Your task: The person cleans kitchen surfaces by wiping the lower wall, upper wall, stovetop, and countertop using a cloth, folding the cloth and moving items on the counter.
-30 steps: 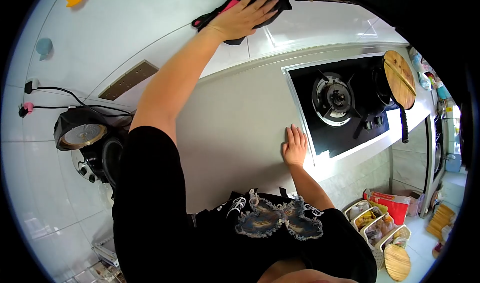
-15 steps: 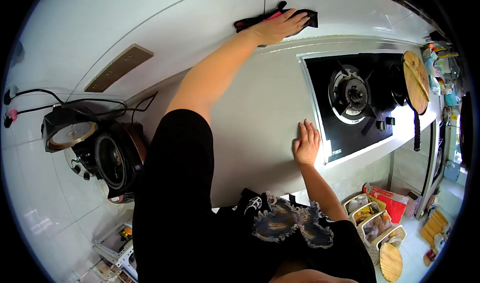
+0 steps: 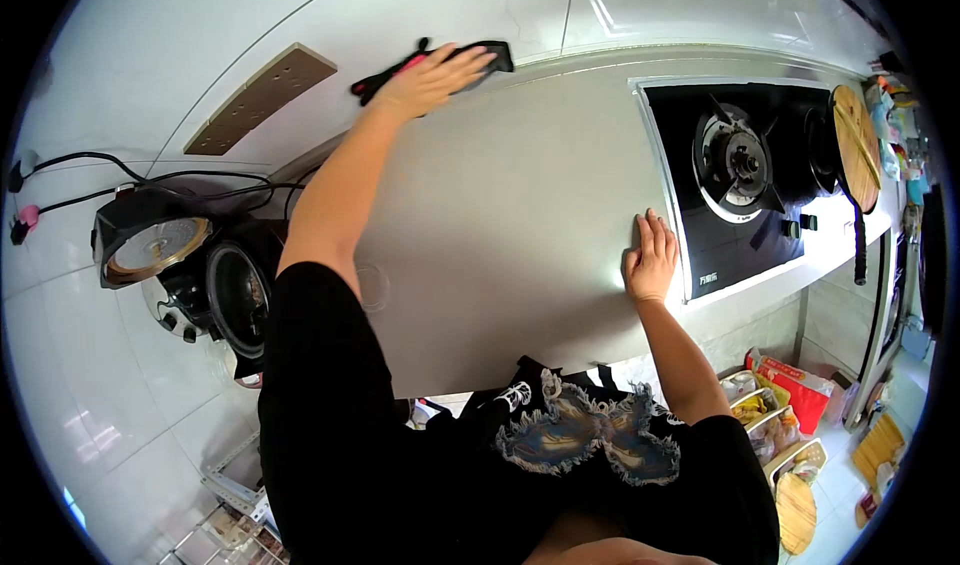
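My left hand [image 3: 428,83] lies with spread fingers on a black and pink cloth [image 3: 494,57], pressing it against the white wall tiles just above the counter's back edge. The cloth sticks out on both sides of the hand. My right hand [image 3: 653,257] rests flat on the grey counter [image 3: 510,225], beside the left edge of the black gas stove [image 3: 735,250], with nothing in it. A faint ring mark shows on the counter near my left forearm.
An open cooker [image 3: 238,295] with its lid up and cables stand at the left, below a wall socket strip [image 3: 262,100]. A round wooden lid [image 3: 857,150] covers a pan on the stove. Baskets [image 3: 797,460] stand on the floor at the lower right.
My left hand has moved left along the wall with the cloth under it. The view has shifted, and my right hand still rests by the stove's edge.
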`<state>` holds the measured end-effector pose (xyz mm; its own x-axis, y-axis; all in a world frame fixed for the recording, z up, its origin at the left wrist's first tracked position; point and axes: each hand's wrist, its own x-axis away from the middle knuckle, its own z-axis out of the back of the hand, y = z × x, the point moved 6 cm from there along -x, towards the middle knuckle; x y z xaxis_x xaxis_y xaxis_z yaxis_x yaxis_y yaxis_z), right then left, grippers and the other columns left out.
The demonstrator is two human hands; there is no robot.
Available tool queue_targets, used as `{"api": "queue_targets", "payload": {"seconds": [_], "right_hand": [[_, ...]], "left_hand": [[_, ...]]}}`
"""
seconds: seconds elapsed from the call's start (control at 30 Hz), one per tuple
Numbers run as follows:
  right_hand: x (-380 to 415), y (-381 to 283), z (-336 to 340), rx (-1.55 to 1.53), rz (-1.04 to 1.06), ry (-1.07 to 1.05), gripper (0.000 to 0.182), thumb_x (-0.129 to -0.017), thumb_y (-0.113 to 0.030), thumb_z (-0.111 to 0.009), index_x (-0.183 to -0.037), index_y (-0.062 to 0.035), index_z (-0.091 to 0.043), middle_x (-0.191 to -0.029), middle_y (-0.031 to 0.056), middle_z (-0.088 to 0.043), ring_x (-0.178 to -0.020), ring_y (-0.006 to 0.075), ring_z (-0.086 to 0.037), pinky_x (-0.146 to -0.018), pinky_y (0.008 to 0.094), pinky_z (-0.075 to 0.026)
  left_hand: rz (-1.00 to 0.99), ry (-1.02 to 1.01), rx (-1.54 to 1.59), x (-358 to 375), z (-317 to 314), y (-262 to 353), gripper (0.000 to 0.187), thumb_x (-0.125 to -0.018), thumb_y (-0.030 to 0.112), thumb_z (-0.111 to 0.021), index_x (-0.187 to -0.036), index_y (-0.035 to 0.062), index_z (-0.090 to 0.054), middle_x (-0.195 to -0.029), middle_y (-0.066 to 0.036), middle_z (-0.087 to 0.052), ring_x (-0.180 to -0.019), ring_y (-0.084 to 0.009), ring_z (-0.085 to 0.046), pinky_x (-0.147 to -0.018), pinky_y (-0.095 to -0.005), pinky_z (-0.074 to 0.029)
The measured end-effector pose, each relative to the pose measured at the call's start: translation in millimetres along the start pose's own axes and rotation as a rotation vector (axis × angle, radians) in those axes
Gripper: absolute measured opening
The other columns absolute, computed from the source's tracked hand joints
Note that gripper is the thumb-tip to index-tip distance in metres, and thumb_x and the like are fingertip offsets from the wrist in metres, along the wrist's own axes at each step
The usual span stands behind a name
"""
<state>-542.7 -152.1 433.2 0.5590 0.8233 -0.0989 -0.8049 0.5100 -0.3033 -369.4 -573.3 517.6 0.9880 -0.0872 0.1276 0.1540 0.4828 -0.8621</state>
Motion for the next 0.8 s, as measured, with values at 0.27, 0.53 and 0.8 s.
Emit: {"api": "queue_targets", "payload": {"seconds": [0.27, 0.53, 0.8], "right_hand": [[0, 5, 0, 0.012, -0.021, -0.009, 0.062, -0.083, -0.013, -0.056, -0.145, -0.0152, -0.053, -0.157, 0.0039, -0.046, -0.145, 0.0291, -0.04, -0.124, 0.0453, -0.026], [-2, 2, 5, -0.021, -0.001, 0.015, 0.059, -0.083, -0.008, -0.053, -0.142, -0.013, -0.055, -0.153, 0.0068, -0.05, -0.141, 0.0321, -0.043, -0.122, 0.0469, -0.029], [0, 6, -2, -0.005, -0.024, -0.023, 0.063, -0.082, -0.013, -0.055, -0.145, -0.0166, -0.054, -0.156, 0.0049, -0.047, -0.145, 0.0302, -0.04, -0.123, 0.0468, -0.027]], "left_hand": [[0.637, 0.187, -0.001, 12, 68, -121, 0.094, -0.073, 0.063, -0.073, -0.157, 0.0455, -0.034, -0.166, 0.016, -0.03, -0.149, -0.0097, -0.032, -0.122, -0.0449, -0.021], [0.733, 0.284, 0.428, -57, 88, -133, 0.089, -0.072, 0.045, -0.082, -0.152, 0.0259, -0.049, -0.163, -0.009, -0.039, -0.146, -0.0333, -0.041, -0.111, -0.0599, -0.038], [0.113, 0.056, -0.111, -69, 11, 16, 0.064, -0.101, 0.037, -0.048, -0.161, 0.0238, -0.033, -0.172, 0.008, -0.019, -0.158, -0.0178, -0.014, -0.129, -0.0495, -0.004]]}}
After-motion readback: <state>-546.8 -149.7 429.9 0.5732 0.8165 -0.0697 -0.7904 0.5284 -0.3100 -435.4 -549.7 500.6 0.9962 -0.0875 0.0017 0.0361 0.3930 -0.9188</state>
